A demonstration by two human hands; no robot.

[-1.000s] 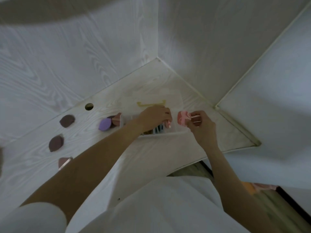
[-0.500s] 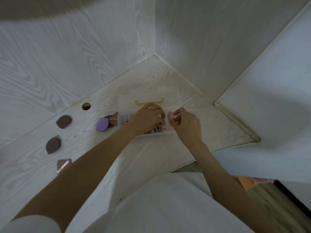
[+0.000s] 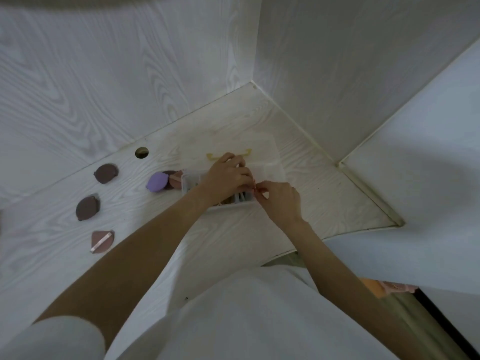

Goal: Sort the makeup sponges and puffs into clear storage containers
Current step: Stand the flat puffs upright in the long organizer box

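Observation:
A clear storage container (image 3: pixel 187 183) sits on the white wood-grain desk, with several puffs standing in its compartments (image 3: pixel 241 197). Its clear lid (image 3: pixel 270 162) lies open behind it, showing a yellow handle (image 3: pixel 211 157). My left hand (image 3: pixel 228 178) curls over the container. My right hand (image 3: pixel 281 201) meets it at the container's right end. Both pinch a pink puff (image 3: pixel 255 187), of which only a sliver shows. A purple puff (image 3: pixel 155 181) and pinkish-brown puffs (image 3: pixel 177 180) lie against the container's left side.
Three brown puffs lie loose at the left: one (image 3: pixel 106 173) near a round cable hole (image 3: pixel 142 152), one (image 3: pixel 87 208) below it, and one with a ribbon strap (image 3: pixel 102 241) nearest me. Walls close the desk behind and at the right. The desk's front edge (image 3: pixel 285 252) runs below my right wrist.
My right hand has carried the pink puff left to the container's right end. The puff, plainly visible before, is now nearly hidden between my two hands. My left hand stayed over the container.

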